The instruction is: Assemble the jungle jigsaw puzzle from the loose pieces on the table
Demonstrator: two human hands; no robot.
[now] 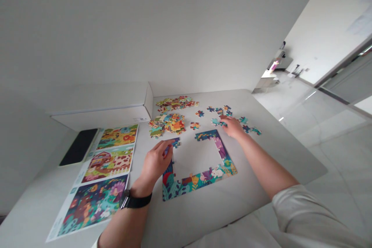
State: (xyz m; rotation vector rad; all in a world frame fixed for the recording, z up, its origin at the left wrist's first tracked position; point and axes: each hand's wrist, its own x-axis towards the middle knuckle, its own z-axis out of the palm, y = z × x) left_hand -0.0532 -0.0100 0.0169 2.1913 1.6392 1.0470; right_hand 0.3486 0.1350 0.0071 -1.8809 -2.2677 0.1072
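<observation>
A jigsaw puzzle border (200, 180) lies on the table, joined along the bottom and right, with a gap in its top edge. My left hand (155, 161) rests on its upper left corner, fingers bent over the dark blue pieces there; whether it grips one is hidden. Among loose blue and teal puzzle pieces (215, 122) beyond the border's upper right corner, my right hand (232, 126) reaches down. Its fingertips are together at a piece, and what lies between them is too small to make out. One orange and blue puzzle piece (195, 126) lies above the gap.
Two piles of yellow and red puzzle pieces (168, 124) lie at the back, beside a long white box (101, 116). To the left are a sheet with three printed pictures (107, 166) and a dark phone (79, 147). A wall (180, 46) rises behind the table.
</observation>
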